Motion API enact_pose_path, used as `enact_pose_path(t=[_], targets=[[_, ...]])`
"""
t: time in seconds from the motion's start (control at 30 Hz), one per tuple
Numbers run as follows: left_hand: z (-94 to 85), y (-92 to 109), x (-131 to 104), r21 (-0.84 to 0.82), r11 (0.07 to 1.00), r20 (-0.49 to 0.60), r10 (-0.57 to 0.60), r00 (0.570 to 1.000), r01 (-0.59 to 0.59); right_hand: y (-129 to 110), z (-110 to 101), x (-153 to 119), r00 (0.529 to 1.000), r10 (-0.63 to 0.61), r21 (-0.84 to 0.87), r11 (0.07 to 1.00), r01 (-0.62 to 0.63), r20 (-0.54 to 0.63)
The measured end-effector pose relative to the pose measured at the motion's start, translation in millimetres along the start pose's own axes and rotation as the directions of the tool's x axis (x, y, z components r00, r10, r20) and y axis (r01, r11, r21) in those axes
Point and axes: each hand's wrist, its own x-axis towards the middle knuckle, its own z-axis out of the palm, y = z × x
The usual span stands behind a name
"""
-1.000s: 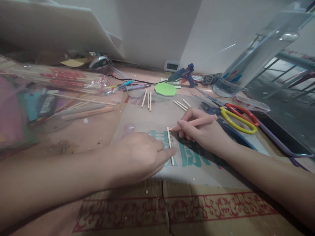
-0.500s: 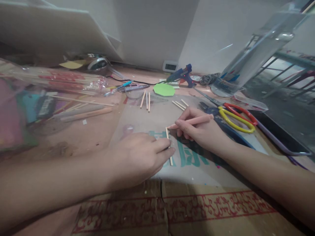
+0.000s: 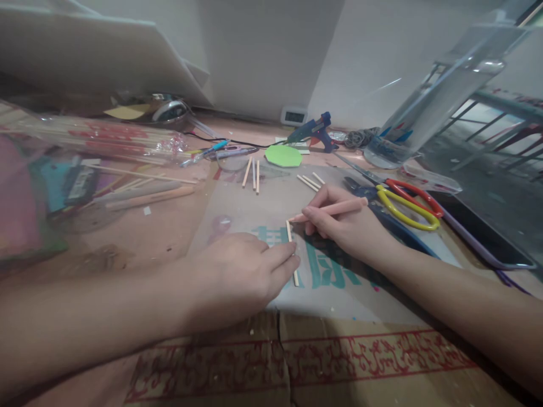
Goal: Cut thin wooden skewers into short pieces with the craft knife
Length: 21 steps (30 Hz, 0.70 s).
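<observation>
A short pale wooden stick (image 3: 296, 277) lies on a translucent sheet (image 3: 250, 209), with teal lettering showing around it. My left hand (image 3: 241, 271) rests over the stick from the left, its fingertips pressing and gripping the stick's middle. In my right hand (image 3: 341, 223) is a pink pen (image 3: 350, 207), held in a writing grip. The pen's tip meets the far end of the stick. Just beyond my right hand lie several cut sticks (image 3: 308, 182), partly hidden by my fingers; more short sticks (image 3: 257, 178) lie farther back on the sheet.
To the right are scissors (image 3: 407, 209) with red and yellow handles, a phone (image 3: 479, 232) and a tall clear container (image 3: 428, 107). A blue glue gun (image 3: 311, 129) and green paper piece (image 3: 283, 155) sit at the back. Bagged sticks (image 3: 106, 138) lie left; patterned cardboard (image 3: 237, 362) is in front.
Almost nothing differs. My left fingers have shifted very slightly on the stick, while the pen tip stays at its far end.
</observation>
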Motion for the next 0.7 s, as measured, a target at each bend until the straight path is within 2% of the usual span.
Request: enact_pose_path(t=[0.1, 0.2, 0.37, 0.57, 0.7], targets=[[-1.0, -0.6, 1.0, 0.07, 0.996, -0.007, 0.05, 0.999, -0.049, -0.7, -0.4, -1.0, 1.0, 0.016, 0.046, 0.999, -0.016, 0.005], [1.5, -0.8, 0.1, 0.067, 0.997, -0.023, 0.034, 0.999, -0.032, -2.3, -0.3, -0.8, 0.999, 0.011, 0.083, 0.996, -0.013, 0.031], [4.2, -0.4, -1.2, 0.039, 0.999, -0.067, 0.038, 0.997, -0.035, -2.8, 1.4, 0.3, 1.0, 0.014, 0.03, 0.999, -0.014, -0.007], [0.5, 1.1, -0.4, 0.023, 1.0, 0.004, 0.01, 1.0, -0.01, -2.6, 1.2, -0.6, 1.0, 0.015, 0.059, 0.998, -0.014, -0.002], [4.0, 0.4, -1.7, -0.012, 1.0, 0.008, -0.009, 1.0, 0.009, -4.5, 0.0, -0.1, 0.999, 0.032, 0.053, 0.998, -0.032, 0.01]])
